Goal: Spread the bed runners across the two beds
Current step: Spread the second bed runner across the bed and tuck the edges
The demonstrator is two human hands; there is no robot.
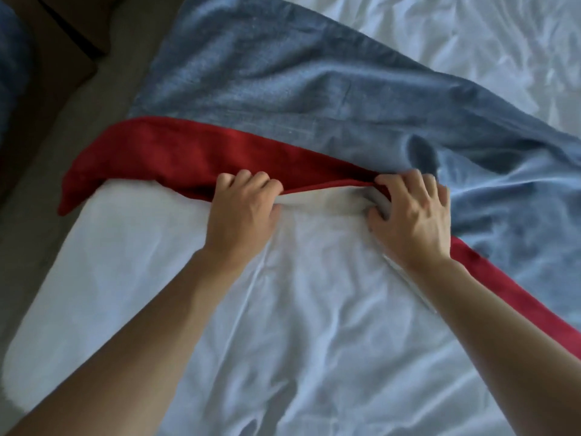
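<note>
Gripping the bed runner's [314,99] red edge, left hand [242,212] and right hand [412,218] sit close together; bare white sheet [283,325] stretches below them.

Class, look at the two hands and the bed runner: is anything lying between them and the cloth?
Nothing visible. The left hand and right hand both already grip the red edge of the bed runner, which lies on the white sheet.
</note>
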